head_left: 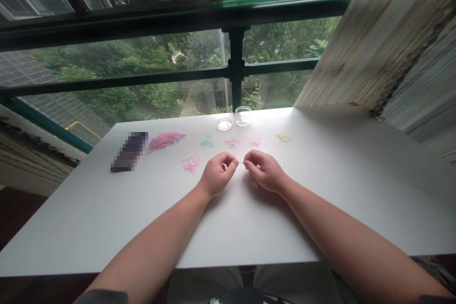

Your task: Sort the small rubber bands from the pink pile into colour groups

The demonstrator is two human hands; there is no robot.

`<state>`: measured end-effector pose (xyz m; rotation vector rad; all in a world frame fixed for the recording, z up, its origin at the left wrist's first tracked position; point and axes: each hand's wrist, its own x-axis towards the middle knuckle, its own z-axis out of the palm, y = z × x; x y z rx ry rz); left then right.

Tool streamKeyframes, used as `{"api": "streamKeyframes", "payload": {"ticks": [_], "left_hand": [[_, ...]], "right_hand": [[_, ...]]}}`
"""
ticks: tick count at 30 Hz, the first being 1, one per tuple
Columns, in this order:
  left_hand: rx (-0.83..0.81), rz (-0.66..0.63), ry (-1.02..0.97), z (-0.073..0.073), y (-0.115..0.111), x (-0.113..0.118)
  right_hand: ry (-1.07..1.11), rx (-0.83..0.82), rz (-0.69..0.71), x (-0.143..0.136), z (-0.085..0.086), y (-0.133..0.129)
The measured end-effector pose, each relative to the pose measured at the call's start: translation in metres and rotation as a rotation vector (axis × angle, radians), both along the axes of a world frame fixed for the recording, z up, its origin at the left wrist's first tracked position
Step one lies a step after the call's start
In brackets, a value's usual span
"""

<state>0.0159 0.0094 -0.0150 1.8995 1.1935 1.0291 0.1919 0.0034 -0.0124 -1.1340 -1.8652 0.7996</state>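
My left hand (220, 173) and my right hand (264, 169) meet above the middle of the white table, each closed in a pinch of thumb and forefinger. Between the fingertips runs a thin, pale yellowish rubber band (241, 162), held at both ends. Just beyond the hands lie small piles of rubber bands: teal ones (207, 142), purple ones (232, 143), red ones (254, 143) and pale yellow ones (284, 137). Left of my left hand is a loose pink pile (191, 164). A larger mixed pink and purple heap (166, 141) sits farther left.
A clear round lid (224, 125) and a clear round container (243, 117) stand at the table's (142, 228) back edge. On the left lies a dark, pixelated rectangular object (130, 152). Behind are a green window railing (160, 76) and, at right, a striped curtain (356, 38).
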Motion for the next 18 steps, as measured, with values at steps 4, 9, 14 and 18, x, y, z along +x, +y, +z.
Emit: {"api": "streamKeyframes", "payload": {"ticks": [4, 9, 14, 18], "left_hand": [[-0.004, -0.017, 0.011, -0.0001, -0.0004, 0.0005], [-0.031, -0.023, -0.022, -0.0001, 0.0001, -0.0001], [-0.043, -0.023, -0.042, -0.0011, 0.0008, -0.0009], [-0.054, -0.03, -0.057, -0.0018, 0.0008, -0.0006]], "right_hand": [[-0.003, 0.003, 0.011, -0.0003, 0.0007, -0.0004], [0.007, -0.008, -0.007, 0.0003, -0.0002, 0.0001], [0.055, -0.036, 0.003, 0.0007, -0.0019, 0.0008], [0.065, -0.034, 0.007, 0.0004, -0.0023, 0.0008]]}}
